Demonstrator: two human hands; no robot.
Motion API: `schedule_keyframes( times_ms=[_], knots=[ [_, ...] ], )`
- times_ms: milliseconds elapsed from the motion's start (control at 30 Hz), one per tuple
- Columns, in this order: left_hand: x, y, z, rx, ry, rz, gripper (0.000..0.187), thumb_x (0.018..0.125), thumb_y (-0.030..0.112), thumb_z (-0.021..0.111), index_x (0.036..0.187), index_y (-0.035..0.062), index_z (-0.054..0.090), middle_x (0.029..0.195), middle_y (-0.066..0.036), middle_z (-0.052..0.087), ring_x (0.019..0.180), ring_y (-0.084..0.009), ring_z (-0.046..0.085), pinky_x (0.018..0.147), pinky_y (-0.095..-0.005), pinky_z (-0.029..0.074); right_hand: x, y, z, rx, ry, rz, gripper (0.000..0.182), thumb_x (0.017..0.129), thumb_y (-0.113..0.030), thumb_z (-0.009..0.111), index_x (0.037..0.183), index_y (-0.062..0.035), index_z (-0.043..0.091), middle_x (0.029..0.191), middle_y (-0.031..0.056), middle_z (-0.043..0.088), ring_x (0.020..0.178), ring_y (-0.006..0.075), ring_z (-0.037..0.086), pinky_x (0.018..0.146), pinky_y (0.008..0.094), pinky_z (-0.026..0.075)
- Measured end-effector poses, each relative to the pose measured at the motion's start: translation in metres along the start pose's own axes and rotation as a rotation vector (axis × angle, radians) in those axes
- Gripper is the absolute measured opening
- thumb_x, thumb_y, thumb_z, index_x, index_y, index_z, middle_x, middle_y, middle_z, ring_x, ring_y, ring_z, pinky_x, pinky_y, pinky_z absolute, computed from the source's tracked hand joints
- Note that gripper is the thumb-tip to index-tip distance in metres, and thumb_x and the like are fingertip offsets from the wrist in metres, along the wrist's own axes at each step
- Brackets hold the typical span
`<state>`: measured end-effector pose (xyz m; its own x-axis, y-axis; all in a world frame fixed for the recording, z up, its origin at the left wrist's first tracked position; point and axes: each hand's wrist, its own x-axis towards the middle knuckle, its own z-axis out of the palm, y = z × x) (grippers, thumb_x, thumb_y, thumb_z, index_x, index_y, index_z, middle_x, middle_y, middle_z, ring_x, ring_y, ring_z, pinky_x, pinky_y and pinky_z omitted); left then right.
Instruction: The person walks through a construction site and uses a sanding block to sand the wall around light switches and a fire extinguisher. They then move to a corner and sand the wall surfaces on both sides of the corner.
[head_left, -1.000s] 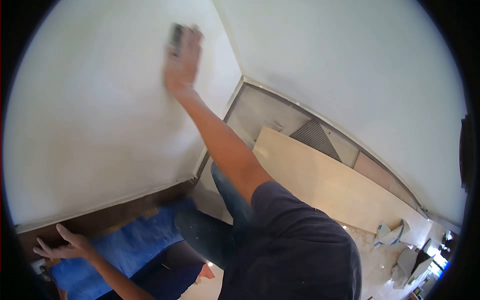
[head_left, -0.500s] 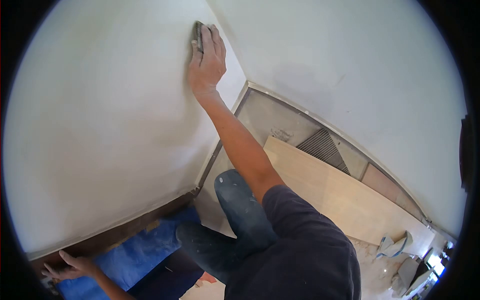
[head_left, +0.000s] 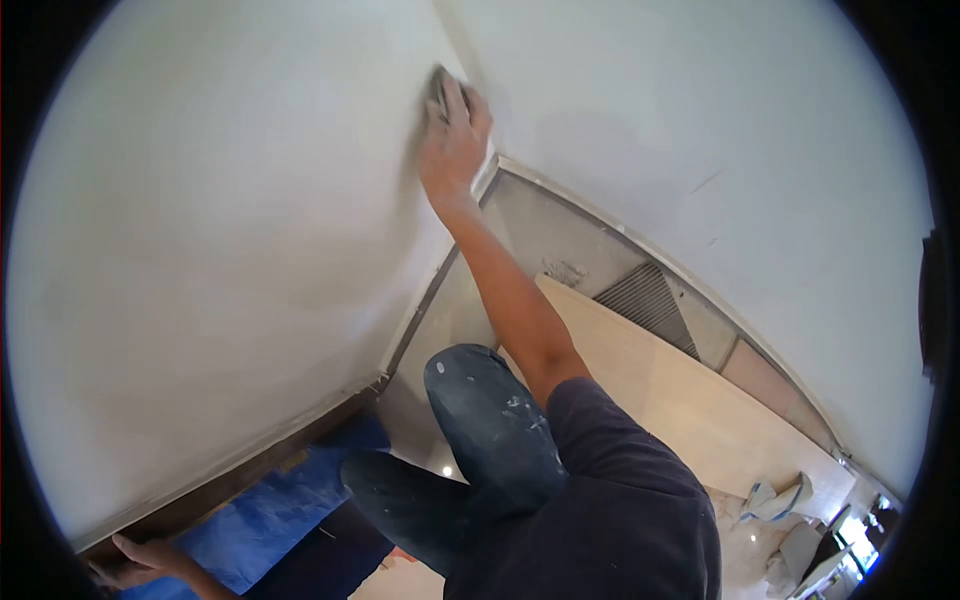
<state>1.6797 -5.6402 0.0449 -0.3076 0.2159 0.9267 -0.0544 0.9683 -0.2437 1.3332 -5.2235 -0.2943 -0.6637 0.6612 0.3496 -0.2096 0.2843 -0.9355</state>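
Observation:
My right hand (head_left: pixel 456 150), dusty white on the fingers, holds a dark grey sanding block (head_left: pixel 438 88) against the white wall (head_left: pixel 240 220), close to the inside corner. The fingers cover much of the block. At the lower left, my left hand (head_left: pixel 145 562) rests on a dark brown ledge (head_left: pixel 190 515) under the wall's bottom edge. Its thumb is apart from the fingers, which are partly in shadow.
Blue sheeting (head_left: pixel 275 505) covers a surface below the left wall. A pale wooden board (head_left: pixel 640 380) lies to the right, near a ridged grey patch (head_left: pixel 650 305). A crumpled white bag (head_left: pixel 780 498) sits at lower right. My bent knees (head_left: pixel 475 400) are in the middle.
My right hand has moved right and slightly down with the sanding block, nearer the corner. My left hand stays on the ledge. The view has shifted slightly.

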Motion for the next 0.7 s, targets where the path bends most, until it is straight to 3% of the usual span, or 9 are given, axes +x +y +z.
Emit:
schedule_keyframes(
  times_ms=[33, 133, 167, 200, 267, 400, 467, 600, 700],
  knots=[
    [-0.001, -0.007, -0.004, 0.019, -0.024, -0.142, 0.057, 0.089, 0.026, 0.064, 0.125, -0.0166, 0.055, 0.13, -0.029, 0.057, 0.123, -0.0364, 0.052, 0.11, -0.0428, 0.039, 0.004, -0.009, -0.003, 0.001, -0.025, 0.021, 0.038, 0.099, -0.016, 0.059, 0.137, -0.0159, 0.061, 0.138, 0.0132, 0.054, 0.129, 0.0354, 0.049, 0.106, 0.0432, 0.044],
    [-0.024, -0.086, -0.02, -0.22, 0.062, -0.509, 0.055, 0.086, 0.023, 0.064, 0.124, -0.0171, 0.057, 0.125, -0.028, 0.061, 0.114, -0.0349, 0.058, 0.105, -0.0435, 0.045, 0.011, 0.0, -0.002, -0.026, -0.051, 0.128, 0.042, 0.097, -0.014, 0.059, 0.139, -0.0169, 0.059, 0.141, 0.0136, 0.053, 0.13, 0.0356, 0.048, 0.109, 0.0452, 0.041],
    [0.007, -0.041, -0.014, -0.003, -0.008, 0.009, 0.05, 0.096, 0.022, 0.063, 0.124, -0.0177, 0.055, 0.128, -0.025, 0.057, 0.12, -0.0325, 0.054, 0.103, -0.0407, 0.047, 0.003, 0.034, 0.006, -0.058, -0.032, 0.201, 0.043, 0.096, -0.012, 0.059, 0.139, -0.0159, 0.059, 0.143, 0.0115, 0.052, 0.13, 0.0358, 0.048, 0.11, 0.0463, 0.039],
    [0.009, -0.038, -0.015, 0.02, 0.002, 0.019, 0.051, 0.095, 0.023, 0.064, 0.125, -0.0178, 0.054, 0.128, -0.025, 0.056, 0.119, -0.0327, 0.054, 0.102, -0.0415, 0.047, -0.006, 0.068, 0.013, -0.088, -0.016, 0.27, 0.044, 0.095, -0.01, 0.059, 0.139, -0.0149, 0.059, 0.145, 0.0094, 0.051, 0.13, 0.036, 0.047, 0.112, 0.0474, 0.037],
    [0.011, -0.036, -0.015, 0.061, 0.002, 0.045, 0.054, 0.093, 0.024, 0.066, 0.126, -0.018, 0.053, 0.127, -0.026, 0.054, 0.117, -0.0329, 0.055, 0.101, -0.0433, 0.048, -0.036, 0.144, 0.018, -0.089, -0.035, 0.21, 0.042, 0.097, -0.012, 0.057, 0.139, -0.0108, 0.058, 0.148, 0.0151, 0.049, 0.133, 0.0384, 0.045, 0.113, 0.0491, 0.034],
    [-0.006, -0.042, -0.019, 0.034, -0.039, -0.094, 0.045, 0.096, 0.019, 0.062, 0.125, -0.015, 0.057, 0.129, -0.026, 0.056, 0.117, -0.0342, 0.056, 0.103, -0.0427, 0.047, -0.053, 0.187, 0.017, -0.022, -0.06, 0.255, 0.043, 0.099, -0.014, 0.057, 0.141, -0.0089, 0.056, 0.147, 0.0192, 0.048, 0.135, 0.0389, 0.043, 0.114, 0.049, 0.034],
    [-0.02, -0.066, -0.027, 0.004, -0.052, -0.253, 0.039, 0.096, 0.016, 0.06, 0.121, -0.0135, 0.061, 0.131, -0.027, 0.057, 0.117, -0.0356, 0.058, 0.104, -0.0426, 0.046, -0.043, 0.164, 0.01, -0.035, -0.093, 0.335, 0.044, 0.098, -0.012, 0.056, 0.143, -0.0094, 0.055, 0.147, 0.019, 0.048, 0.135, 0.0384, 0.043, 0.113, 0.0476, 0.034],
    [-0.045, -0.178, -0.07, 0.351, -0.346, -0.017, 0.037, 0.097, 0.014, 0.059, 0.121, -0.0136, 0.062, 0.132, -0.026, 0.06, 0.116, -0.0319, 0.06, 0.102, -0.0399, 0.048, -0.023, 0.038, 0.007, 0.029, -0.013, 0.008, 0.045, 0.098, -0.014, 0.059, 0.143, -0.0125, 0.055, 0.144, 0.0195, 0.05, 0.136, 0.0396, 0.042, 0.113, 0.0476, 0.035],
    [-0.037, -0.187, -0.053, 0.384, -0.379, 0.143, 0.036, 0.097, 0.015, 0.058, 0.119, -0.0135, 0.063, 0.129, -0.025, 0.063, 0.114, -0.0308, 0.062, 0.1, -0.0395, 0.05, -0.02, 0.055, 0.008, -0.032, -0.051, 0.068, 0.044, 0.098, -0.013, 0.057, 0.142, -0.0117, 0.055, 0.144, 0.0194, 0.05, 0.136, 0.039, 0.043, 0.113, 0.0464, 0.035]
  ],
)
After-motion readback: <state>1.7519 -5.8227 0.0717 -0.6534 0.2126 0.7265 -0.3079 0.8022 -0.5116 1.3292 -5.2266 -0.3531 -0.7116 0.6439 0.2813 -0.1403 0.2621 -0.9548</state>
